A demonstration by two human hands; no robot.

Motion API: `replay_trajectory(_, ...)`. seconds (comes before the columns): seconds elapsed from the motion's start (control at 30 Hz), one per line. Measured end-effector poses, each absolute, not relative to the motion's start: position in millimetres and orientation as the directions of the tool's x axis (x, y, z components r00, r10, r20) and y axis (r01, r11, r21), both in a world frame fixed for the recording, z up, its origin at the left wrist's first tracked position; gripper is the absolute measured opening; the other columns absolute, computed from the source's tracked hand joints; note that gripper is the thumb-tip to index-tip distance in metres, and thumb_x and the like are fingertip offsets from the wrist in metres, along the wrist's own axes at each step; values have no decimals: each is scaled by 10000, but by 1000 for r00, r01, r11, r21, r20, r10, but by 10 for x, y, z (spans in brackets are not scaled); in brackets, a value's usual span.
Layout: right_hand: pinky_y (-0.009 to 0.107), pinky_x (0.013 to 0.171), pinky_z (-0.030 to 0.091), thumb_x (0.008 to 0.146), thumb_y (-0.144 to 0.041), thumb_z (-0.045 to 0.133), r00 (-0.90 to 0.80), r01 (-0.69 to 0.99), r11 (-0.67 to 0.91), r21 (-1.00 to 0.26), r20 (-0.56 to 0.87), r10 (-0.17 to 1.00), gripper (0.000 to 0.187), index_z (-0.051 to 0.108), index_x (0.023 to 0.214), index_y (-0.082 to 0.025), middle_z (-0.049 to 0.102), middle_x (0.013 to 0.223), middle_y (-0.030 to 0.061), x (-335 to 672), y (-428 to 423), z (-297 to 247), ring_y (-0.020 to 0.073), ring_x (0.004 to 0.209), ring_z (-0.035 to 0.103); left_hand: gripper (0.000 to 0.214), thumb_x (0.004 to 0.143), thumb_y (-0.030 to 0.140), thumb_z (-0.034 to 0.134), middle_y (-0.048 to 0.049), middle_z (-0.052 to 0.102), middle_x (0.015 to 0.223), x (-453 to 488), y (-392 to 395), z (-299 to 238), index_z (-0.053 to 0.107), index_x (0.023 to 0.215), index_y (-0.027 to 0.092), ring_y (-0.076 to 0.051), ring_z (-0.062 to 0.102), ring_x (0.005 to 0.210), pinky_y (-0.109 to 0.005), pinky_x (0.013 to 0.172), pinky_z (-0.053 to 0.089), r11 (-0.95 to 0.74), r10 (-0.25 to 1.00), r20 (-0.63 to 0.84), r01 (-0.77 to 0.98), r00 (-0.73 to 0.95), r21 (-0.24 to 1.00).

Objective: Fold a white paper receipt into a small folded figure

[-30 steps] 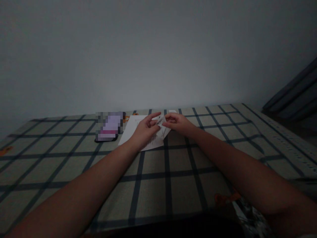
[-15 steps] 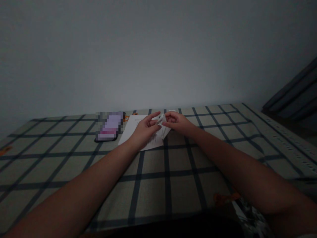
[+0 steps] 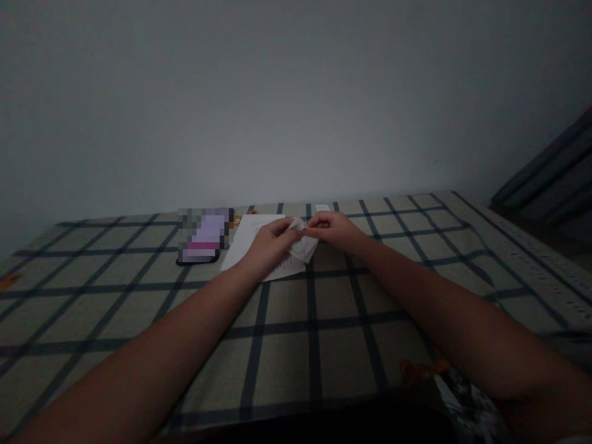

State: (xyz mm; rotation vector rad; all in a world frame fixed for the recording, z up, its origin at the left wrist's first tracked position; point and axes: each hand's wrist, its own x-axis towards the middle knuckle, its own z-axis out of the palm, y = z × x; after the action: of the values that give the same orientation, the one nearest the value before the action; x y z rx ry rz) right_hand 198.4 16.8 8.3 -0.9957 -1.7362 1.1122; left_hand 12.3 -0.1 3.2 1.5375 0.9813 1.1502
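Dim light lies over a checked cloth (image 3: 314, 345), pale with dark crossing lines, which covers the whole flat surface in the head view. Nearest the camera, both bare forearms reach forward from the bottom corners and draw together toward the middle. Beside the right forearm, at the near edge, there is an orange mark (image 3: 419, 368) on the cloth and a dark patterned patch (image 3: 462, 401) too dim to make out.

Farther in, the left hand (image 3: 271, 243) and the right hand (image 3: 335, 228) meet over the middle of the cloth. Between them is a small folded paper (image 3: 303, 243), white with faint lines on it, held just above the surface. The left hand's fingers are curled in, with thumb and forefinger pinching the paper's upper left edge. The right hand's fingers are pressed together and pinch its upper right corner.

Under the hands lies a white sheet (image 3: 245, 243), flat on the cloth and partly covered by the left hand. Just left of the sheet rests a phone (image 3: 203, 237), its screen lit pale purple and blurred. Behind the right hand, near the far edge, is a small white scrap (image 3: 322, 208).

Beyond the cloth rises a plain grey wall (image 3: 296, 92). At far right, dark slanted slats (image 3: 550, 179) lean by the corner.
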Motion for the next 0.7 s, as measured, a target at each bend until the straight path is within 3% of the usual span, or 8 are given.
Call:
replay_trajectory(0.07, 258, 643, 437, 645, -376, 759, -348, 153, 282, -947, 215, 912, 287, 613, 749, -151, 635, 744, 12, 1979, 168, 71, 121, 684, 571, 290, 716, 374, 746, -88, 703, 1070, 111, -6, 65, 746, 941, 191, -243, 622, 1012, -333, 840, 474, -346, 922, 310, 136, 233, 928)
replay_trajectory(0.13, 256, 646, 438, 647, -367, 759, -354, 142, 268, -953, 204, 913, 281, 600, 739, -154, 629, 735, 6, 1973, 159, 70, 121, 687, 573, 295, 730, 410, 741, -89, 704, 1052, 99, -9, 84, 747, 921, 186, -236, 629, 989, -326, 829, 479, -370, 914, 332, 143, 234, 918)
replay_trajectory(0.33, 258, 644, 439, 659, -340, 762, -393, 134, 255, -958, 185, 901, 266, 590, 748, -158, 617, 730, -2, 1966, 134, 84, 120, 683, 569, 360, 709, 477, 753, -79, 723, 836, 73, -4, 55, 754, 872, 155, -189, 634, 726, -296, 679, 474, -275, 946, 245, 123, 215, 954)
replay_trajectory(0.5, 273, 691, 449, 725, -372, 711, -405, 113, 310, -944, 241, 882, 247, 628, 790, -149, 644, 784, 22, 1967, 121, 80, 134, 742, 583, 329, 722, 467, 750, -67, 713, 781, 71, -3, 46, 754, 830, 156, -168, 621, 683, -273, 630, 453, -246, 951, 231, 50, 205, 968)
replay_trajectory(0.7, 252, 608, 406, 737, -427, 697, -387, 165, 338, -926, 254, 886, 299, 637, 771, -136, 617, 707, 11, 1982, 108, 81, 121, 658, 548, 371, 679, 455, 783, -90, 736, 857, 91, -9, 76, 762, 898, 157, -192, 651, 723, -297, 670, 483, -215, 967, 208, 33, 148, 976)
